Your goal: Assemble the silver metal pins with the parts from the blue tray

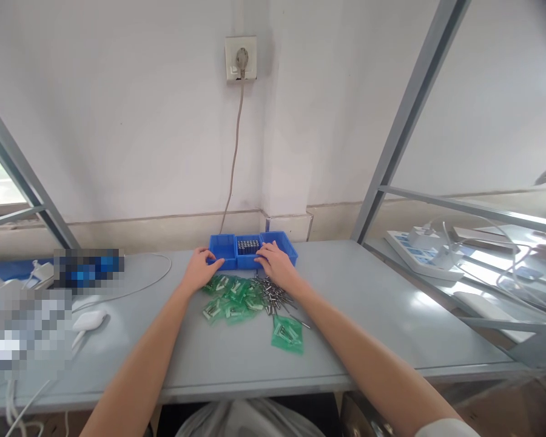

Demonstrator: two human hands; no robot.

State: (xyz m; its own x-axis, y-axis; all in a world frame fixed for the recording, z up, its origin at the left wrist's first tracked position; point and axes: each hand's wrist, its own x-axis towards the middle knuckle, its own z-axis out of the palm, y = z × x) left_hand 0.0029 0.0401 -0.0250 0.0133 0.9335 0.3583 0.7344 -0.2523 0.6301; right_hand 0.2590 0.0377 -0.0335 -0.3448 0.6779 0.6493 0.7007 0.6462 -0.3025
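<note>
Three blue plastic bins stand side by side near the wall: a left bin (222,244), a middle bin (247,262) and a right bin (286,241). Dark cylindrical pieces with light tops (248,246) stand in rows inside the middle one. At the left bin's outer front corner, my left hand (201,268) has its thumb and fingers closed around the edge. My right hand (276,266) grips where the middle and right bins meet. In front of the bins lie green plastic bags (236,297) of small metal parts and a pile of loose metal pins (275,295).
Another green bag (287,335) lies nearer on the grey table (368,303). To the left are a white charger-like item (90,320) and cables. Metal frame posts (404,115) rise at both sides. A power strip (423,255) sits at right, beyond the frame.
</note>
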